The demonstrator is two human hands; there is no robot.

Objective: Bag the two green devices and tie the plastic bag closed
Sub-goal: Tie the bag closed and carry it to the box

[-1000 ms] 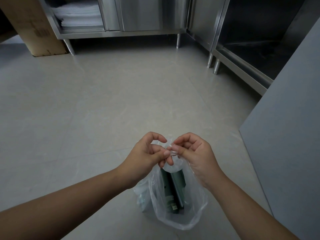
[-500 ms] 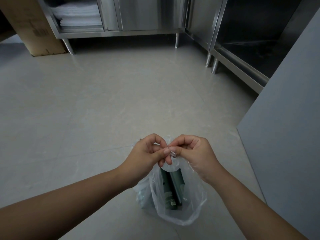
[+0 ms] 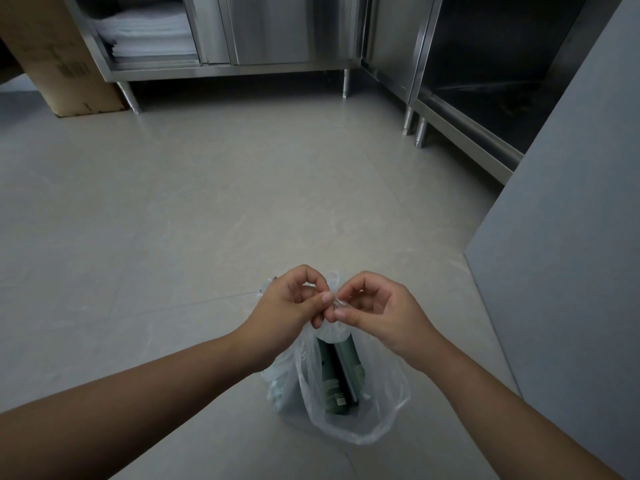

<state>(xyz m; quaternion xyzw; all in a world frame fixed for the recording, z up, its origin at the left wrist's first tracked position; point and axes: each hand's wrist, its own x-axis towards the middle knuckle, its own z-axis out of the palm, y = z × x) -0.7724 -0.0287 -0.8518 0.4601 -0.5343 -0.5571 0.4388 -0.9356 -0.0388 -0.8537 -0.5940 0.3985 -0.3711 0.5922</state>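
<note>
Bag's the nearest thing here: a thin clear plastic bag (image 3: 384, 403) hanging down to the floor (image 3: 207, 220). Can't tell if its bottom is actually resting there. The two green devices (image 3: 341, 368) are already inside, standing side by side on end, so I'd say the bagging part is done.

Just above it, the left hand (image 3: 291, 306) and right hand (image 3: 381, 313) meet fingertip to fingertip, each pinching a twisted bit of the bag's top. Looks like that's to pull the mouth together for a knot, which isn't finished yet.

Further off there's a grey panel (image 3: 571, 237) on the right. At the far side are steel cabinets (image 3: 277, 29) holding folded white cloths (image 3: 149, 32), and a cardboard box (image 3: 59, 57) far left.
</note>
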